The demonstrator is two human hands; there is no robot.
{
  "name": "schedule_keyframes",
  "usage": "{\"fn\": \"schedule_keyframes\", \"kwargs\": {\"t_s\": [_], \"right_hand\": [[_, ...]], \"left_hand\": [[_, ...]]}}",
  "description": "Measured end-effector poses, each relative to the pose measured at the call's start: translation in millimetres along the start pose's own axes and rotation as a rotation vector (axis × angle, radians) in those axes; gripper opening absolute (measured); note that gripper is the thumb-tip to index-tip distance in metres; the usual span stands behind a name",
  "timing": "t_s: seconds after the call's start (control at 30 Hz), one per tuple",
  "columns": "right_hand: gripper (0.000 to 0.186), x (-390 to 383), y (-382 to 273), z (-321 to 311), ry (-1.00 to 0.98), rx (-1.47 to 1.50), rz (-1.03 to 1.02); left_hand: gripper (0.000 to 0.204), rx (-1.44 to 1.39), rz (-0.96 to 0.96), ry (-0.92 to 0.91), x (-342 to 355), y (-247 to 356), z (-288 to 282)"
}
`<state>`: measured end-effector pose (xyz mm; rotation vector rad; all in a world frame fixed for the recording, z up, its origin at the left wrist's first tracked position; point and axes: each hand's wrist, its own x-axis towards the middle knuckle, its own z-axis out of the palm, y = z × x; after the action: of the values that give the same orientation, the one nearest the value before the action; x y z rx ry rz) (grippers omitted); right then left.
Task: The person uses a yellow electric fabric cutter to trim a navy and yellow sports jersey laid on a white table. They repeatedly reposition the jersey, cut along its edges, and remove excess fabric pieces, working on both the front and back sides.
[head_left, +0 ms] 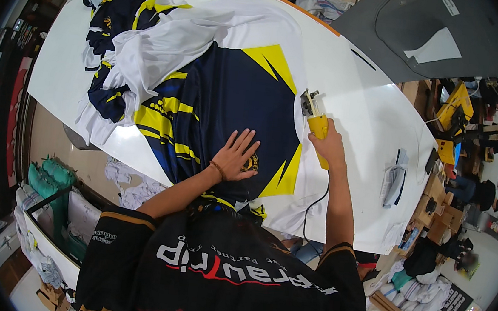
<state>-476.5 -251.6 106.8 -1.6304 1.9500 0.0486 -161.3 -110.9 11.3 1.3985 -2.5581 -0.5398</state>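
Note:
A navy printed fabric panel [240, 94] with yellow corners lies spread over white cloth on the table. My left hand [236, 156] presses flat on its lower part, fingers spread, partly covering a round emblem [250, 163]. To its right, my right hand [330, 144] is closed around the body of a yellow handheld electric fabric cutter [318, 125]. The cutter's metal head [308, 103] sits at the panel's right edge, between the two yellow corners. From the cutter a black cord [314, 205] runs down past my right forearm.
More navy, yellow and white fabric [124, 17] is heaped at the table's [371, 131] far left. Folded cloth strips [394, 178] lie on the right side. A grey board [429, 29] stands beyond the far right edge. Green bundles [56, 197] are at lower left.

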Motion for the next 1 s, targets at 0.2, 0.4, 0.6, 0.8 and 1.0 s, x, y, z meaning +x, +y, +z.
{"fn": "schedule_keyframes", "kwargs": {"t_s": [0.2,0.4,0.6,0.8,1.0], "right_hand": [[0.073,34,-19,-7,-0.009,-0.023,-0.037],[0.072,66,-33,-9,0.031,-0.017,-0.138],[0.072,100,-65,-15,0.019,-0.072,-0.142],[0.070,130,-96,-21,0.022,-0.062,-0.185],[0.070,162,-129,-25,0.017,-0.049,-0.235]], "left_hand": [[0.094,-0.033,-0.007,0.002,1,-1,1],[0.096,-0.020,-0.009,-0.034,1,-2,-1],[0.096,-0.043,-0.019,-0.013,1,-2,-1],[0.096,-0.064,-0.019,-0.048,2,-3,-2],[0.095,-0.071,-0.021,-0.036,0,-3,-1]]}}
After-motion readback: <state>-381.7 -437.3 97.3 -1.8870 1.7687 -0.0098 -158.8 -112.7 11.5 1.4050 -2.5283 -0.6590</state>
